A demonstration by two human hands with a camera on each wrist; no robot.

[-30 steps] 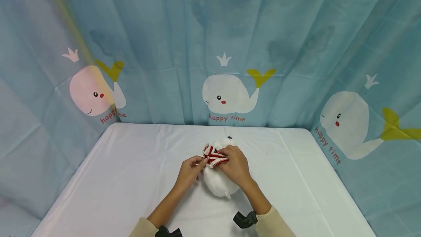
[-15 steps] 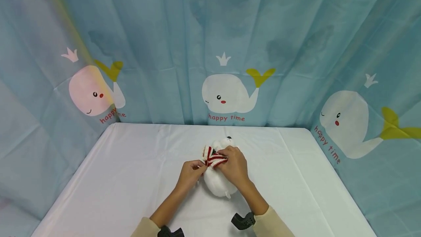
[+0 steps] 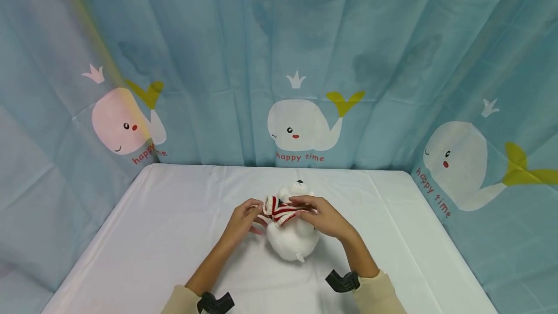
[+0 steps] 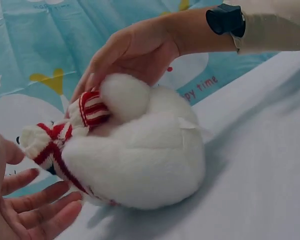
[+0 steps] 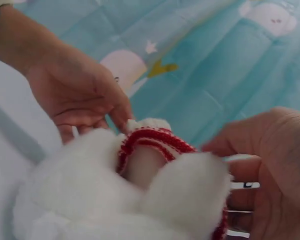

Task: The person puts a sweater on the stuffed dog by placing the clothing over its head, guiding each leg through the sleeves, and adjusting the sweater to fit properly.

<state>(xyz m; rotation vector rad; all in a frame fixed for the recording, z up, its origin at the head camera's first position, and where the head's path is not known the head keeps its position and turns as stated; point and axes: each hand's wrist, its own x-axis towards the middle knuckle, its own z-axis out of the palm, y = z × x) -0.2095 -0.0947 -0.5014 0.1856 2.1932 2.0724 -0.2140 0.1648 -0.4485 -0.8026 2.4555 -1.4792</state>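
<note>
A white plush toy (image 3: pixel 292 243) with a small black nose sits on the white table. Around its neck lies a red and white striped knitted scarf (image 3: pixel 283 212), bunched at the left end. My left hand (image 3: pixel 240 219) is beside that end, its fingers spread; in the left wrist view they hold nothing. On the toy's other side, my right hand (image 3: pixel 324 214) rests against the scarf with fingers fairly straight. In the right wrist view, the toy's rounded limb (image 5: pixel 190 192) partly hides the scarf and the right fingers (image 5: pixel 235 142).
The white tabletop (image 3: pixel 174 236) stretches out around the toy. Behind and at both sides hangs a blue curtain (image 3: pixel 209 62) printed with whales. Each wrist carries a black camera mount (image 3: pixel 342 281), close above the table.
My left hand has let go of the scarf's left end and drawn left. The right hand has shifted right and its fingers have loosened, exposing more of the scarf and toy.
</note>
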